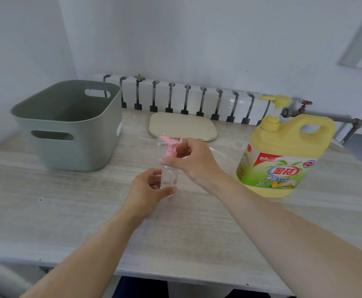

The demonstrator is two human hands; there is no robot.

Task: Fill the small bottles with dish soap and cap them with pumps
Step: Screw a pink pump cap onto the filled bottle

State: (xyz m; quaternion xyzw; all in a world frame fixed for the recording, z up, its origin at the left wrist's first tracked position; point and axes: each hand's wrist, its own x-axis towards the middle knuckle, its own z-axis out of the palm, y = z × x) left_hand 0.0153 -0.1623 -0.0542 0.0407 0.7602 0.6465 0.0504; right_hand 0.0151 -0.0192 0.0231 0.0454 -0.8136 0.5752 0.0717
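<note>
Forearms cross the table's (68, 222) front edge at 6 o'clock, open wood either side. At centre, the left hand (147, 190) curls round an upright clear small bottle (169, 179). The right hand (195, 162) pinches its pink pump (170, 147). A yellow soap jug (283, 160) at 3 o'clock reads "金桔"; a green bin (68, 125) sits at 10.

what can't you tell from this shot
Head view only:
- Fill level of the small bottle: clear, blurred, partly behind the left hand.
- Seating of the pump collar: covered by the right hand.
- Floor of the bin: hidden by its near wall.
</note>
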